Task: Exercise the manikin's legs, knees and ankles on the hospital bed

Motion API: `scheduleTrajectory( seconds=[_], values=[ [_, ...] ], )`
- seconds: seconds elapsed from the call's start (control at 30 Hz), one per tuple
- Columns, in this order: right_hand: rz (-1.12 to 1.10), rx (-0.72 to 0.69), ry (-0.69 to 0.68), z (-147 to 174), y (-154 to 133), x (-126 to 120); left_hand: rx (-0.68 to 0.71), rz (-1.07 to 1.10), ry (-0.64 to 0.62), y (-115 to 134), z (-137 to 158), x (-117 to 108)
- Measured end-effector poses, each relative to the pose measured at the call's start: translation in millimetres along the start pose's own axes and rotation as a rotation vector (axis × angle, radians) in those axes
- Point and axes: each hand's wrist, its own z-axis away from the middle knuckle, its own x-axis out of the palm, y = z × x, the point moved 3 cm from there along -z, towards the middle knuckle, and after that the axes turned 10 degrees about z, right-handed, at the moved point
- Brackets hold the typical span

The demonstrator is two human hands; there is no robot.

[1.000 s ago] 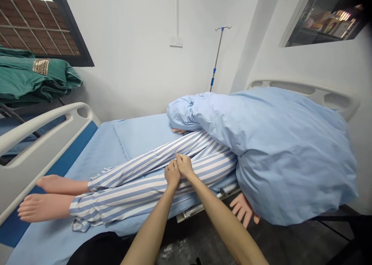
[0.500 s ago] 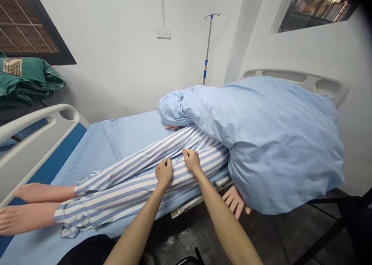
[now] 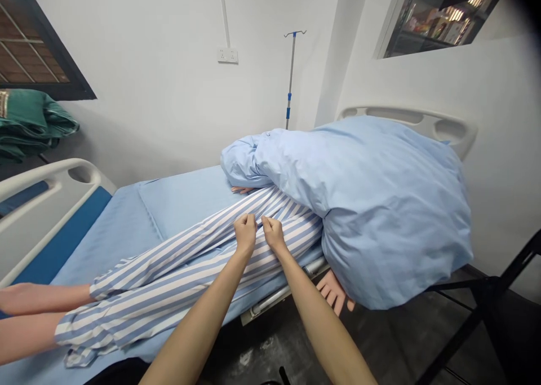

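Holds two bare hands out in front, left hand (image 3: 245,231) and right hand (image 3: 273,233) both curled into fists, side by side with only a narrow gap between. Fingers folded in; cannot see inside either fist. Just beneath and behind the fists, around the thighs: blue-and-white striped trousers (image 3: 186,283), worn by a lying figure (image 3: 147,266) stretched along a bed (image 3: 186,199). Cannot tell whether touching the cloth or hovering just above.

Left of the grip, past the trouser cuffs: bare ankles (image 3: 31,337), then a white-and-blue footboard (image 3: 42,221). Right of the grip: a big, puffy light-blue quilt (image 3: 380,210), hiding the upper body and reaching toward a pale headboard (image 3: 465,131). Beyond the grip, partly under the quilt: the figure's far hand (image 3: 242,189). Nearer and to the right of the grip: the figure's near hand (image 3: 333,290), hanging beside the bed with fingers spread. Well beyond the grip, slightly right: a slim drip stand (image 3: 291,72) against the white wall (image 3: 160,80). Far right: a black chair (image 3: 482,295).
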Motion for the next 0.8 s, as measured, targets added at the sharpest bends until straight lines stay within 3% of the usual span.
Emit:
scheduleTrajectory(
  seconds=[0.1,0.23,0.33,0.47,0.6,0.67,0.8],
  values=[
    [-0.065,0.020,0.001,0.7,1.8,-1.0,-0.043,-0.014,-0.016,-13.2,11.6,14.8],
    [-0.080,0.067,0.026,1.5,2.9,-0.6,0.045,-0.408,0.008,-27.7,25.2,17.4],
    [0.009,0.057,-0.048,-2.3,-2.9,-2.9,0.072,-0.543,-0.030,-30.1,25.7,15.9],
    [0.265,-0.145,-0.175,-17.5,-23.8,-24.3,0.073,-0.653,-0.066,-29.8,24.2,16.4],
    [0.348,-0.270,-0.081,-39.3,-27.6,-55.4,0.059,-0.709,-0.076,-31.3,25.3,18.7],
    [0.336,-0.220,-0.020,-46.5,-11.9,-63.0,0.058,-0.718,-0.069,-32.1,26.3,19.1],
    [0.309,0.016,0.075,-44.9,34.1,-63.5,0.059,-0.718,-0.072,-34.1,31.5,20.8]
  ],
)
